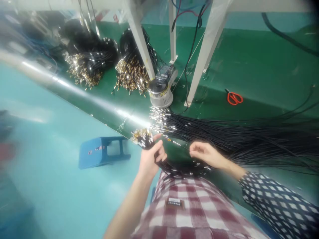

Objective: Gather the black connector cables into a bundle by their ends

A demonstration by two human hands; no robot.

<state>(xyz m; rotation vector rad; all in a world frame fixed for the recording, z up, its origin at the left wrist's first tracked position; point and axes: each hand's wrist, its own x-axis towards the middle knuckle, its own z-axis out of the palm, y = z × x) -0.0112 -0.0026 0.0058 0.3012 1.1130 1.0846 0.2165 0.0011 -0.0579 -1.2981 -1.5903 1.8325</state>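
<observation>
My left hand is wrapped round a bundle of black cables, whose metal connector ends stick out past the thumb. Pinched in my right hand is a single black cable; its metal-tipped end points left, toward the bundle. A thick spread of loose black cables runs across the green table behind my right hand, with silvery ends gathered at its left. More dark cable lies between my hands, close to the checkered apron.
A round grey device with a dial stands behind the cable ends, beside white metal legs. Red-handled scissors lie at the right. Coiled cable bundles with brassy ends sit at the back left. Below the table edge is a blue stool.
</observation>
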